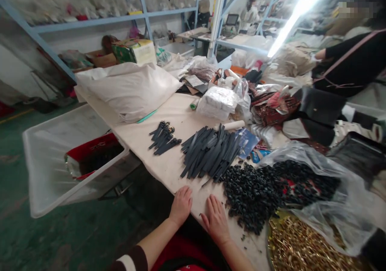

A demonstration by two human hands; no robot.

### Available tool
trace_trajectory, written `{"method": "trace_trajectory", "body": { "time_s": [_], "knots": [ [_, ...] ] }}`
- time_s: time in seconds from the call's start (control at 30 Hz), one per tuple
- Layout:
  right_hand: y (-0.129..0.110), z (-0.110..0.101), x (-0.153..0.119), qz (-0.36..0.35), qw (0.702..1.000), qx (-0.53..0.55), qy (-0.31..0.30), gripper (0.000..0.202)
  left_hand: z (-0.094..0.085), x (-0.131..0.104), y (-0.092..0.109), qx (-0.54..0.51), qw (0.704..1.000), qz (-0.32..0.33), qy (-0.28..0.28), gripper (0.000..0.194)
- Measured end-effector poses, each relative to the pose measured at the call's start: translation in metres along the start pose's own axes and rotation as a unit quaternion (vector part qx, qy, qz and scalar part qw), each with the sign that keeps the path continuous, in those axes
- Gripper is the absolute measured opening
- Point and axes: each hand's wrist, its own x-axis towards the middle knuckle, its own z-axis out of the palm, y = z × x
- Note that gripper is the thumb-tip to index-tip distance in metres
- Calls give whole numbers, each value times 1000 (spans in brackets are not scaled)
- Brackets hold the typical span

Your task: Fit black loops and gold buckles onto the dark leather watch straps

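At the near edge of the cloth-covered table (169, 106), my left hand (181, 204) rests with its fingers on the cloth, holding nothing that I can see. Beside it my right hand (216, 219) lies flat, thumb apart and nothing under grip. Beyond both hands is a spread pile of dark flat straps (208, 152). To its left sits a smaller group of straps with gold-coloured buckles (164, 136). Right of my right hand spreads a heap of small black loops (251, 192), and a round tray of gold-coloured metal pieces (301, 243) stands nearer to me.
A white plastic bin (39, 174) with a red box (90, 158) inside stands left of the table. A large white sack (129, 88) lies at the far left corner. Clear plastic bags (223, 102) and leather pieces crowd the back. Another person (352, 62) stands at the right.
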Motion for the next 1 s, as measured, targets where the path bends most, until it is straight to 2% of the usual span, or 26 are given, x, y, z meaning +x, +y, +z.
{"method": "trace_trajectory", "body": {
  "time_s": [0.13,0.27,0.37,0.5,0.57,0.67,0.73,0.83,0.9,1.0],
  "knots": [
    [-4,-13,-46,-38,998,13,-43,58,14,-2,15,2,995,92,-45,34],
    [14,-25,-90,-28,998,-12,-58,58,17,-2,17,12,991,120,-63,39],
    [24,-31,-104,-28,998,-18,-60,58,19,-13,23,27,990,122,-63,41],
    [29,-36,-118,-50,997,21,-53,57,28,-32,47,50,990,124,-53,43],
    [36,-39,-131,-15,999,25,-24,55,35,-34,64,57,988,134,-49,43],
    [54,-41,-152,80,996,10,22,54,49,-19,88,63,986,152,-38,45],
    [65,-40,-156,99,995,9,26,52,58,-4,102,64,984,162,-29,44],
    [77,-39,-146,90,996,11,26,52,67,12,115,66,983,172,-22,39],
    [80,-38,-136,92,995,7,29,53,69,11,118,70,982,174,-22,37],
    [79,-38,-128,93,995,4,29,57,69,-8,121,82,981,173,-28,38]
  ]
}}
